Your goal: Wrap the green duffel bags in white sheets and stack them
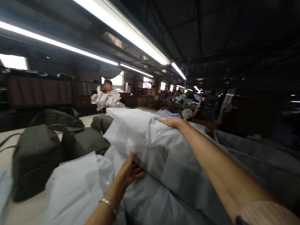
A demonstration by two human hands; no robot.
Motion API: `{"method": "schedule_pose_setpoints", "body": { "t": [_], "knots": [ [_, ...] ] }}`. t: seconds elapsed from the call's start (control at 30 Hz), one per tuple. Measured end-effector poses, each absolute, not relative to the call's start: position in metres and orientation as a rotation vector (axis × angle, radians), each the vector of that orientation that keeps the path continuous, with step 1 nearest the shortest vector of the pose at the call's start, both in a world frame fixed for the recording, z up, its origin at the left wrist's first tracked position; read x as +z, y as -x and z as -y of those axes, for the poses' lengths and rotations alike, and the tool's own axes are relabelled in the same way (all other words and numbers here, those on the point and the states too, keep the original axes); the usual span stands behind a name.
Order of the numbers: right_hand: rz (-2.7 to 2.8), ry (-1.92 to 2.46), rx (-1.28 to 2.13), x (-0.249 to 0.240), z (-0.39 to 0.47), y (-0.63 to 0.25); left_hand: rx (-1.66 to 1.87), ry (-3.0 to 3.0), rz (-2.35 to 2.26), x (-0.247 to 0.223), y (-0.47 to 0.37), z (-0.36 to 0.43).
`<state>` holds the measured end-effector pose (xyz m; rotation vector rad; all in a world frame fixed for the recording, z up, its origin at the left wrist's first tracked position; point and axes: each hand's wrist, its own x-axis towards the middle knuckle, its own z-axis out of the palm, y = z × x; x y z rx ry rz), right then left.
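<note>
A large pale grey-white sheet of fabric or thin plastic (166, 153) lies bunched up in front of me, over more pale blue-grey material (152, 203). My left hand (132, 170), with a bracelet at the wrist, touches the underside of the upper bundle; its thumb points up and its fingers are spread apart. My right hand (172, 122) rests at the top far edge of the same bundle, its fingertips against the material. Whether those fingers pinch a fold is too blurred to tell. Another pale piece (75, 189) lies to the left.
Dark green bags with straps (38, 153) stand on the pale table (25, 221) at the left. Beyond the table a person (108, 88) holds whitish material. A small round fan (187, 114) is past my right hand. A grey-walled bin (248, 153) is at the right.
</note>
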<state>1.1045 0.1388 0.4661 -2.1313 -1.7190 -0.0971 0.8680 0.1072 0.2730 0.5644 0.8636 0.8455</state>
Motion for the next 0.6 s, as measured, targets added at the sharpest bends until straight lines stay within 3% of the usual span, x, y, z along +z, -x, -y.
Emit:
{"method": "schedule_pose_setpoints", "body": {
  "t": [0.2,0.33,0.47,0.6],
  "knots": [
    [1.552,2.213,-0.166,0.497,-0.11,-1.078,1.051,-0.59,-0.893,0.3,-0.832,-0.071],
    [1.848,1.91,-0.259,0.498,-0.079,-1.001,1.354,-0.867,-0.97,0.301,-0.748,-0.021],
    [2.392,1.448,-0.185,0.467,-0.025,-0.891,1.601,-1.282,-1.356,0.267,-0.634,0.057],
    [2.877,1.003,0.172,0.406,0.069,-0.795,1.521,-1.581,-1.97,0.205,-0.53,0.153]
  ]
}}
